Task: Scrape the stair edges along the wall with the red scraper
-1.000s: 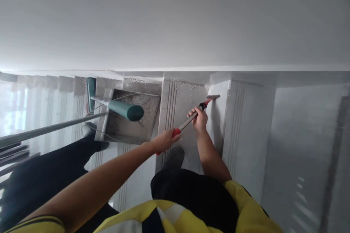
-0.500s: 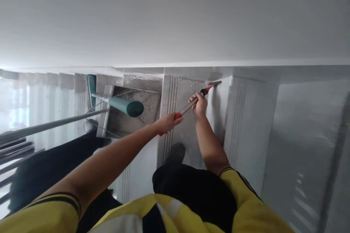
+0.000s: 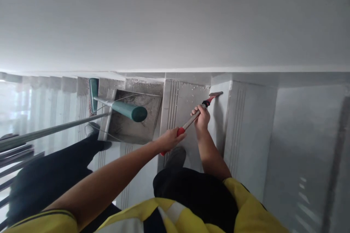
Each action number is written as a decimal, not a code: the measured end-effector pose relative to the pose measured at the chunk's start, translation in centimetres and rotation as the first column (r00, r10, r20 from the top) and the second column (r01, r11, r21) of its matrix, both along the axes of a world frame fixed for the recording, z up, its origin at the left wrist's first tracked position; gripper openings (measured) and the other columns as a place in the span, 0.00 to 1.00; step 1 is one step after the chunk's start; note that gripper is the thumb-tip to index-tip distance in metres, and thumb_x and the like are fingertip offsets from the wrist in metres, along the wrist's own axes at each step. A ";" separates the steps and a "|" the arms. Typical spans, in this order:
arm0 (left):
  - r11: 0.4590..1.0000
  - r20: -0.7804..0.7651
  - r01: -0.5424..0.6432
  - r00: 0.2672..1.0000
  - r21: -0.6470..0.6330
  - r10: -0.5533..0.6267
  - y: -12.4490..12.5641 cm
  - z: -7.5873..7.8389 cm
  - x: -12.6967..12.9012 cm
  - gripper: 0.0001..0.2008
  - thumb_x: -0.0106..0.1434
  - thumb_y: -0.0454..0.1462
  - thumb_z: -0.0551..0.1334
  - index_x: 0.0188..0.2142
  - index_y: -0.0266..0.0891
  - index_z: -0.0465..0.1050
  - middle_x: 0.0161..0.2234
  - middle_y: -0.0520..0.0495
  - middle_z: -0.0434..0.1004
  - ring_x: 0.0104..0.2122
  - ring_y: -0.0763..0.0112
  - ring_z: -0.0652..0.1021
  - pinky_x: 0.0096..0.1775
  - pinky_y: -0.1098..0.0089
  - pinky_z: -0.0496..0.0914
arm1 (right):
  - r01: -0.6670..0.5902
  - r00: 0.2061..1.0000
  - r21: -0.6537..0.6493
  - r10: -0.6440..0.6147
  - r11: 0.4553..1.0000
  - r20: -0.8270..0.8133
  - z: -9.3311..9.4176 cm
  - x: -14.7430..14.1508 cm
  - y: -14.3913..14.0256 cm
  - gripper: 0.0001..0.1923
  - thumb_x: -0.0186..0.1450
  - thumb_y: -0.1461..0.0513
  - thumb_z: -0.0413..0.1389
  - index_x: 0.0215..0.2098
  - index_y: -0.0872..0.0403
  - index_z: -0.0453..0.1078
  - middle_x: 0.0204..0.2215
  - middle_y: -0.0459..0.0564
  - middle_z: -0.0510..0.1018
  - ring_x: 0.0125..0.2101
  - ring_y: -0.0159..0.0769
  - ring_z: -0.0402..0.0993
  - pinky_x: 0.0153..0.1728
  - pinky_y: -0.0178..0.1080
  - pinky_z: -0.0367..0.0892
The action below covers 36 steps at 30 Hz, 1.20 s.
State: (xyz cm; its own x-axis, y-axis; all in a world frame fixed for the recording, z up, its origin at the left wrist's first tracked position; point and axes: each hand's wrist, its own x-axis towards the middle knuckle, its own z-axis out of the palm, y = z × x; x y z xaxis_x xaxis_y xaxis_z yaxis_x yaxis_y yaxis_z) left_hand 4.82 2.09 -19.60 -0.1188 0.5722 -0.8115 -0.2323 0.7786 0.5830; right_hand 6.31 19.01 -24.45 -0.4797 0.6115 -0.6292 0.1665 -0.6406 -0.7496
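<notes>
A long-handled scraper with a red grip and red head slants across the stair step. My left hand is wrapped around the red grip at its lower end. Farther up, my right hand is closed on the shaft just below the head. The scraper's blade lies at the riser, near the wall; whether it presses on the surface I cannot tell. Small pale crumbs are scattered on the step beside the wall.
To the left a metal dustpan with dirt in it rests on a lower step. A green-handled brush lies over it. The white wall runs along the stairs. Railing bars stand at the far left. My shoe is below my left hand.
The scraper's blade has moved away from the corner by the wall, toward me along the riser. Both hands have shifted the same way, still gripping the scraper.
</notes>
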 end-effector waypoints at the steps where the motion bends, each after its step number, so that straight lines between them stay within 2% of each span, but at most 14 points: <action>1: 1.000 0.003 0.002 1.000 0.007 -0.002 0.0 0.1 -0.1 0.20 0.62 0.54 0.48 0.37 0.39 0.60 0.20 0.53 0.64 0.15 0.76 0.68 0.17 0.77 0.59 | -0.001 1.000 0.002 0.001 1.000 0.011 0.1 0.0 0.0 0.13 0.52 0.62 0.58 0.28 0.52 0.56 0.18 0.36 0.64 0.16 0.24 0.64 0.20 0.31 0.62; 4: 1.000 -0.003 0.002 1.000 0.007 -0.002 0.5 0.1 -1.8 0.19 0.63 0.52 0.48 0.37 0.38 0.60 0.19 0.53 0.64 0.15 0.75 0.68 0.17 0.77 0.59 | -0.012 1.000 0.037 0.012 0.999 0.003 -0.2 -1.4 0.6 0.12 0.53 0.62 0.58 0.27 0.53 0.56 0.19 0.37 0.64 0.17 0.25 0.65 0.20 0.32 0.62; 7: 1.000 0.029 0.002 1.000 -0.014 -0.002 0.5 -0.1 -2.9 0.23 0.61 0.55 0.47 0.39 0.38 0.59 0.19 0.53 0.63 0.14 0.73 0.68 0.16 0.75 0.60 | -0.022 0.999 0.038 0.024 0.999 -0.046 -0.3 -2.0 0.6 0.11 0.53 0.61 0.58 0.28 0.53 0.58 0.20 0.38 0.66 0.19 0.26 0.67 0.21 0.32 0.64; 9: 1.000 0.063 0.013 0.998 -0.024 -0.011 -0.4 -0.2 -1.6 0.23 0.61 0.56 0.48 0.40 0.38 0.60 0.20 0.52 0.64 0.15 0.73 0.68 0.17 0.75 0.61 | -0.010 0.999 0.022 0.011 1.000 -0.046 -0.1 -0.5 -0.1 0.12 0.53 0.61 0.59 0.28 0.53 0.58 0.20 0.38 0.66 0.19 0.26 0.67 0.21 0.33 0.64; 11: 0.999 0.075 0.028 0.997 -0.026 -0.026 -1.4 -0.6 0.8 0.21 0.61 0.54 0.48 0.39 0.39 0.61 0.22 0.51 0.66 0.17 0.73 0.70 0.18 0.75 0.62 | -0.003 1.000 0.005 0.003 1.000 -0.005 0.1 2.0 -1.1 0.13 0.52 0.61 0.60 0.28 0.53 0.58 0.20 0.38 0.66 0.18 0.26 0.67 0.21 0.33 0.64; 14: 1.000 -0.009 0.013 1.000 0.009 -0.013 -1.9 -1.5 3.6 0.18 0.62 0.52 0.50 0.36 0.39 0.63 0.24 0.50 0.68 0.19 0.75 0.70 0.22 0.77 0.62 | -0.039 0.998 0.006 0.039 0.999 0.040 -0.1 4.2 -1.5 0.13 0.53 0.61 0.60 0.28 0.53 0.58 0.20 0.38 0.66 0.18 0.26 0.67 0.21 0.32 0.64; 16: 1.000 -0.027 -0.021 0.999 0.000 0.021 -1.1 -2.1 3.4 0.17 0.62 0.50 0.51 0.37 0.38 0.63 0.23 0.50 0.68 0.18 0.75 0.69 0.21 0.75 0.61 | -0.077 0.996 0.046 0.075 0.996 0.037 -0.8 3.5 -0.7 0.12 0.54 0.61 0.59 0.28 0.53 0.58 0.20 0.38 0.66 0.18 0.25 0.66 0.21 0.32 0.64; 20: 0.996 0.012 -0.088 0.996 0.017 0.088 0.5 -2.9 1.4 0.20 0.61 0.53 0.51 0.38 0.38 0.63 0.17 0.52 0.64 0.14 0.72 0.68 0.18 0.75 0.59 | -0.091 0.996 0.117 0.091 0.989 0.009 -2.0 0.8 0.7 0.10 0.57 0.61 0.57 0.28 0.53 0.57 0.20 0.39 0.65 0.18 0.25 0.66 0.22 0.31 0.64; 22: 0.995 0.025 -0.098 0.995 0.024 0.097 0.3 -2.8 2.0 0.18 0.61 0.51 0.51 0.37 0.39 0.63 0.18 0.52 0.64 0.14 0.73 0.68 0.17 0.76 0.58 | -0.065 0.998 0.108 0.066 0.992 -0.001 -1.8 1.3 0.4 0.11 0.56 0.60 0.58 0.28 0.53 0.57 0.20 0.38 0.65 0.18 0.25 0.66 0.21 0.31 0.64; 25: 0.995 0.022 -0.095 0.995 0.029 0.094 -1.0 -2.6 4.0 0.14 0.61 0.48 0.53 0.35 0.39 0.63 0.21 0.51 0.66 0.15 0.75 0.68 0.18 0.77 0.57 | -0.057 0.998 0.067 0.055 0.996 0.021 -1.2 3.6 -0.9 0.13 0.54 0.60 0.59 0.29 0.53 0.58 0.20 0.38 0.66 0.18 0.25 0.67 0.21 0.32 0.64; 27: 0.996 0.008 -0.086 0.996 0.022 0.085 -1.8 -2.9 4.5 0.14 0.61 0.48 0.52 0.34 0.39 0.63 0.21 0.52 0.66 0.15 0.75 0.67 0.18 0.76 0.57 | -0.060 0.997 0.065 0.057 0.996 0.049 -1.3 4.5 -1.5 0.13 0.54 0.60 0.59 0.28 0.53 0.57 0.19 0.38 0.66 0.17 0.25 0.66 0.21 0.32 0.64; 32: 0.996 -0.022 -0.089 0.996 0.023 0.090 -2.3 -3.7 1.9 0.17 0.59 0.52 0.55 0.33 0.40 0.63 0.18 0.54 0.63 0.13 0.76 0.65 0.17 0.77 0.56 | -0.057 0.998 0.102 0.053 0.993 0.034 -2.1 2.8 -1.4 0.12 0.54 0.61 0.57 0.28 0.53 0.57 0.18 0.37 0.65 0.16 0.26 0.66 0.21 0.33 0.65; 36: 0.980 0.003 -0.190 0.982 0.055 0.190 -1.4 -2.6 1.8 0.17 0.58 0.51 0.57 0.31 0.40 0.61 0.17 0.54 0.63 0.13 0.77 0.65 0.16 0.78 0.55 | -0.074 0.997 0.139 0.077 0.988 -0.018 -0.7 1.8 -0.6 0.11 0.56 0.61 0.58 0.29 0.53 0.58 0.20 0.38 0.66 0.18 0.26 0.68 0.24 0.32 0.66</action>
